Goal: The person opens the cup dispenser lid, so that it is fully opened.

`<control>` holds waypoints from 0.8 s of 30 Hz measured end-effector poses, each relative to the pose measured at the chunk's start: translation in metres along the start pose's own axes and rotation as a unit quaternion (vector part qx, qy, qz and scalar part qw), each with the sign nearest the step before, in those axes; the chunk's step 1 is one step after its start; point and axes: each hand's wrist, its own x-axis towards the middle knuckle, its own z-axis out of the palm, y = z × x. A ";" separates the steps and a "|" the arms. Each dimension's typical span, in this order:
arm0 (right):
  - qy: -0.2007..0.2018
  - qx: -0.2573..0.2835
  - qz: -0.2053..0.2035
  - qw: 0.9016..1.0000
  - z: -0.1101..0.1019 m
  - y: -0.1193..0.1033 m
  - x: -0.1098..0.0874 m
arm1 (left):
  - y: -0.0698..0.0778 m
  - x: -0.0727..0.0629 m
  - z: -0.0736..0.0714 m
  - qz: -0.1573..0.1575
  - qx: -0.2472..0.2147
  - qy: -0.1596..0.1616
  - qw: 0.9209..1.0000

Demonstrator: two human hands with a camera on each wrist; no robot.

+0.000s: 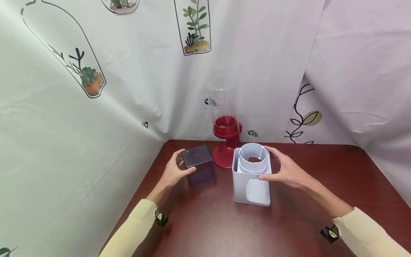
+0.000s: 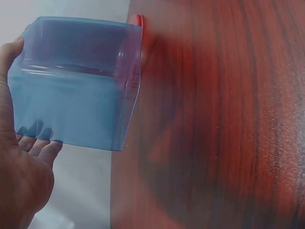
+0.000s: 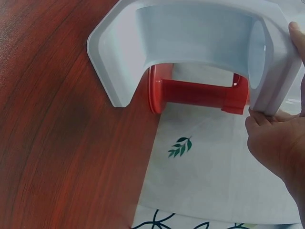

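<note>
My left hand point(image 1: 173, 173) grips a translucent dark plastic box point(image 1: 201, 171) by its sides, thumb on the near side. In the left wrist view the box point(image 2: 66, 107) looks bluish, its fingers around the edge. On the right, my right hand point(image 1: 285, 169) holds a white plastic housing point(image 1: 240, 189) with a round collar point(image 1: 253, 165) at its top. The right wrist view shows the housing point(image 3: 195, 33) with a wide curved cutout, fingers and thumb pinching its upper end.
Behind both hands, a red dispenser stand point(image 1: 221, 157) with a clear cylinder point(image 1: 221, 103) on top stands near the back edge of the dark red wooden table point(image 1: 218, 225). White cloth walls point(image 1: 269, 64) printed with plants hang around the table's left, back and right.
</note>
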 end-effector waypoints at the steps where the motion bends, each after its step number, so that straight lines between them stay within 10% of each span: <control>1: 0.001 0.000 -0.001 1.000 0.000 0.000 0.000 | -0.001 0.000 0.000 0.000 0.001 0.000 1.000; 24: 0.023 0.002 -0.009 1.000 -0.021 0.007 0.005 | -0.015 0.002 -0.007 -0.020 0.005 0.003 1.000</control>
